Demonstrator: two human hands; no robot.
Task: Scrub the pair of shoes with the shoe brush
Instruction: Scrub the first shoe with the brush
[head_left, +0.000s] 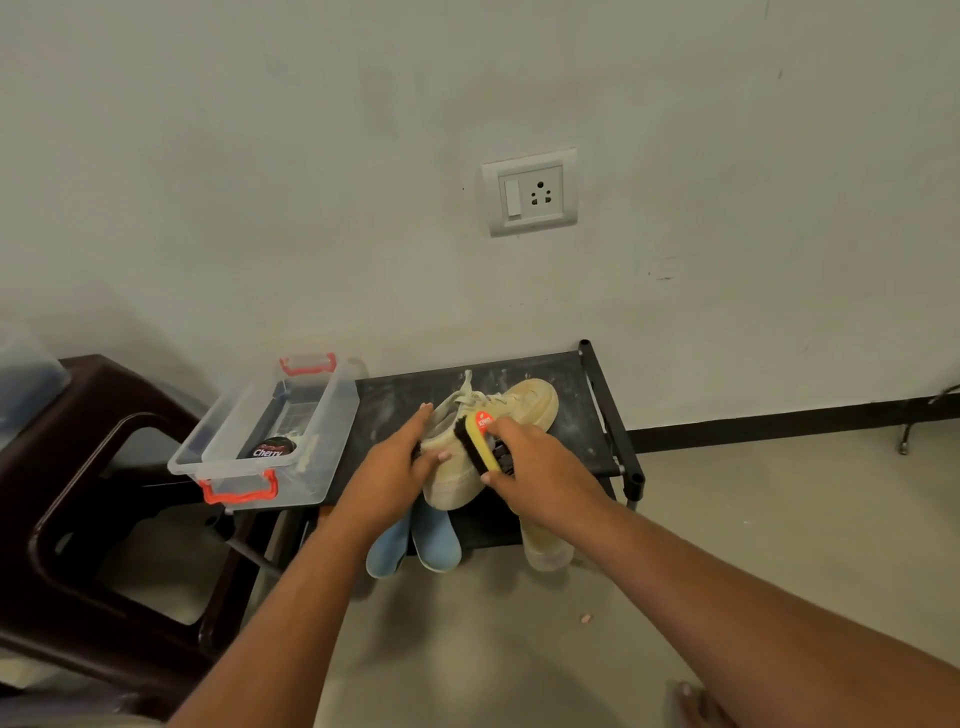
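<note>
A beige lace-up shoe (514, 410) lies on the top shelf of a black rack (582, 431), toe toward the wall. My left hand (395, 467) holds its heel end, thumb on the side and fingers behind. My right hand (535, 467) grips a yellow shoe brush (480, 439) with dark bristles, pressed against the shoe's side. The second beige shoe (545, 545) sticks out from the lower shelf, partly hidden under my right wrist.
A clear plastic box (244, 467) with red handles holds a polish tin (272, 448) on the rack's left end. Blue footwear (436, 540) pokes out below. A dark brown plastic stool (78, 467) stands left. A wall socket (530, 192) is above.
</note>
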